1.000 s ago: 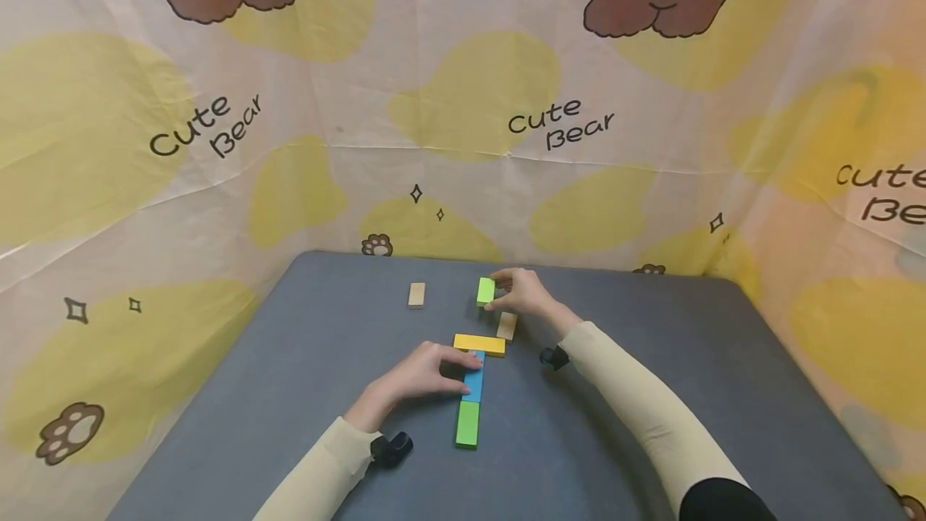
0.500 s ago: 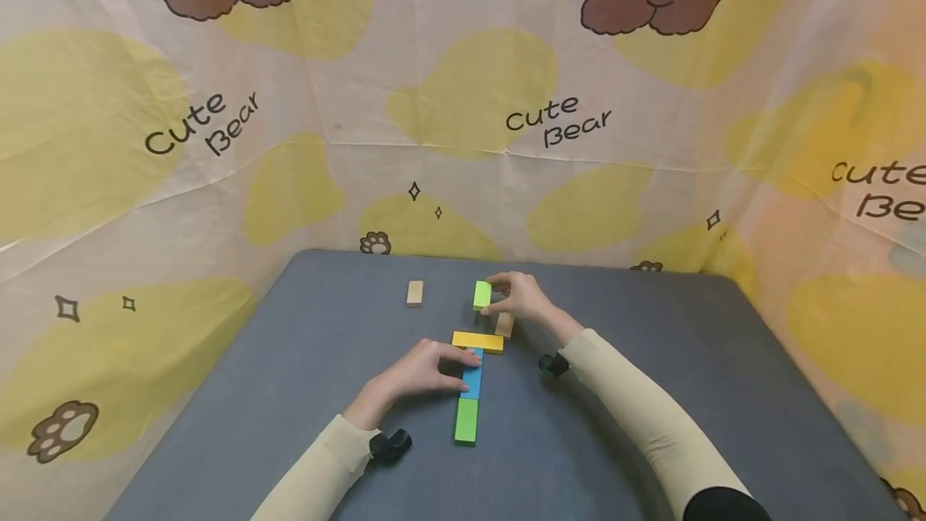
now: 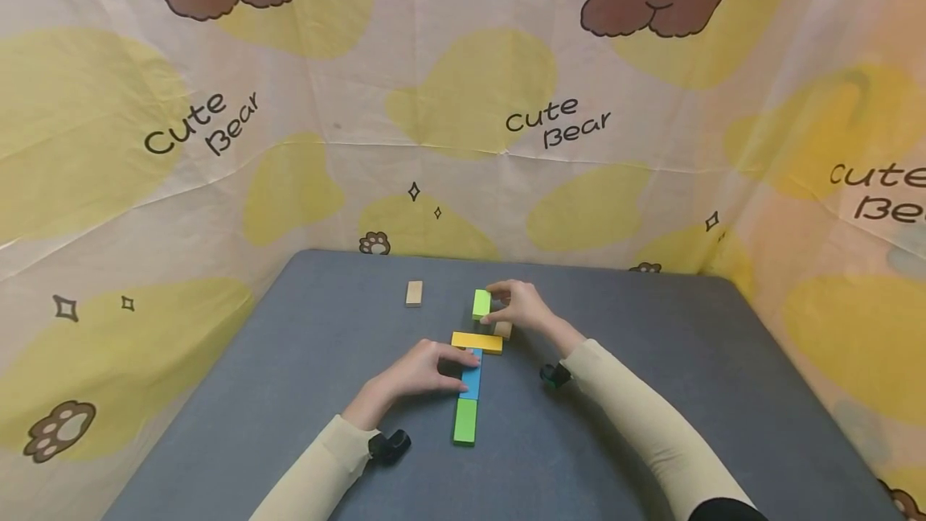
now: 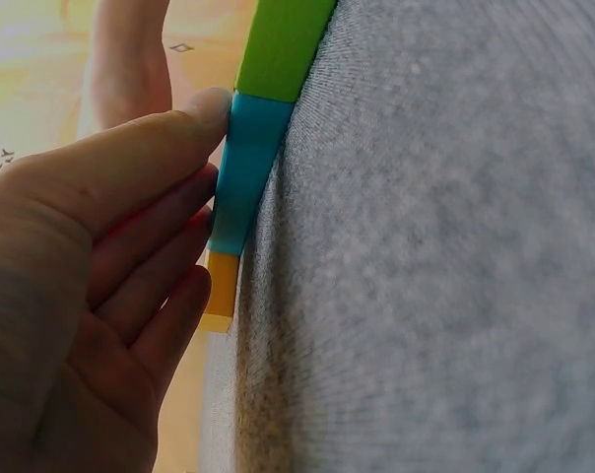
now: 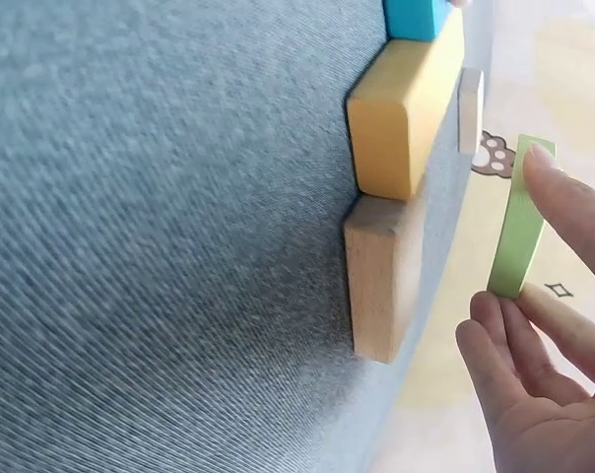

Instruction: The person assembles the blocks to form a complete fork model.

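Note:
My right hand pinches a light green wooden block between thumb and fingers. In the right wrist view that block is held off the table, beyond the yellow block. A row runs toward me: the yellow block lies crosswise, then a blue block, then a green block. My left hand rests its thumb and fingertips against the blue block's left side. In the left wrist view the thumb touches near the joint of blue and green. A plain wood block sits against the yellow block's right end.
Another plain wood block lies alone toward the far left of the grey table. A patterned cloth hangs behind the table and along its sides. Each wrist wears a black camera.
My right hand has brought the light green block down and closer, toward the yellow block, and now covers more of the nearby wood block. The left hand stays on the blue block.

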`<state>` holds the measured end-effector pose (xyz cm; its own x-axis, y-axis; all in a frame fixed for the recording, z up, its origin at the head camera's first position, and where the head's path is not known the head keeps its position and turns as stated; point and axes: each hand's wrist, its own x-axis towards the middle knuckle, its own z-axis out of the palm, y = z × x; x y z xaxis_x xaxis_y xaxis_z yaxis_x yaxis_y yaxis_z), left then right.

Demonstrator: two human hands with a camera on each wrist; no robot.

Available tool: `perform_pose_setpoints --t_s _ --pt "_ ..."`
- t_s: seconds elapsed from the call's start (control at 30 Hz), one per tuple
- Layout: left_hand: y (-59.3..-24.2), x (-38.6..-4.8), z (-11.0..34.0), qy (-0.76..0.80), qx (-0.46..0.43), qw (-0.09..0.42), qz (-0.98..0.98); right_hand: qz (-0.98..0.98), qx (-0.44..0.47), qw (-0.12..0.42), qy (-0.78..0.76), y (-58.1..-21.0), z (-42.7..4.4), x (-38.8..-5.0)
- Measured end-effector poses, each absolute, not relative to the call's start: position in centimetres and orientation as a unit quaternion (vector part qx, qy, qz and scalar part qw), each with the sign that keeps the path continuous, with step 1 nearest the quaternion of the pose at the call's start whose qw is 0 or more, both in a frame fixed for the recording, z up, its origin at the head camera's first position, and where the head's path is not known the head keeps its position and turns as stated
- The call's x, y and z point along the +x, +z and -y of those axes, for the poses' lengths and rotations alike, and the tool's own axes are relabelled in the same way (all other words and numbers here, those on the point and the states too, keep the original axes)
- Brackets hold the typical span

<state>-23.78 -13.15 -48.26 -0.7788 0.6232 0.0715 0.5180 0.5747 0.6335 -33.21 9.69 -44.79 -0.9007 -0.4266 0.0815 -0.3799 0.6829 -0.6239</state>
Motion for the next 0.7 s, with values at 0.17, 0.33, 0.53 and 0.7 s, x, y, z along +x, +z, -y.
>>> perform_pose_setpoints --t_s 0.17,0.33,0.53,0.7 --pt "-48.3 -23.7 13.2 0.331 0.325 0.078 -0.883 -0.914 -0.224 0.037 -0.335 -45.2 -9.7 -32.8" --pt "-48.1 -23.5 13.2 0.334 0.32 0.082 -0.883 -0.913 -0.221 0.039 -0.341 -45.4 -9.7 -32.6" --pt "-48.2 -23.5 13.1 0.33 0.32 0.082 -0.884 -0.912 -0.223 0.037 -0.341 -45.8 -9.6 -32.4" --pt "-48.1 -23.6 13.1 0.332 0.321 0.08 -0.883 -0.91 -0.226 0.038 -0.345 -46.0 -9.5 -32.4"
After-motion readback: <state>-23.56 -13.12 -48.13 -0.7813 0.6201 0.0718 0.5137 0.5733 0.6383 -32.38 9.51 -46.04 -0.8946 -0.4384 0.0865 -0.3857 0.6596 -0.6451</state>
